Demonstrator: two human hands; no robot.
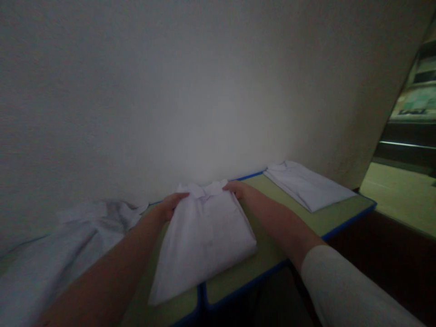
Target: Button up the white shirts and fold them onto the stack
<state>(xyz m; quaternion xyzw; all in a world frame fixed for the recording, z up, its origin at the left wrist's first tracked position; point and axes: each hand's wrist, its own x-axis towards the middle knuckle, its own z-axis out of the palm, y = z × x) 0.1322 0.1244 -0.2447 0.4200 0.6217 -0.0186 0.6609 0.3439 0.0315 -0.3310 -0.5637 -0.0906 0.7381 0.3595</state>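
Note:
A white collared shirt (pixel 207 231), folded into a block, lies in front of me with its collar toward the wall. My left hand (pixel 173 204) grips its far left edge beside the collar, fingers partly hidden behind the cloth. On the other side of the collar, my right hand (pixel 235 187) pinches the far right corner. The shirt's lower end is folded over near the table's front edge. Further right lies another folded white shirt (pixel 304 184), out of reach of either hand. To the left, a loose, rumpled white garment (pixel 85 231) is spread out, partly behind my left forearm.
Pale green tables (pixel 235 284) with blue edges stand side by side against a plain wall (pixel 204 91). A seam between them runs under the shirt. At the far right, past the wall's end, are blurred shelves (pixel 412 131) and a light floor.

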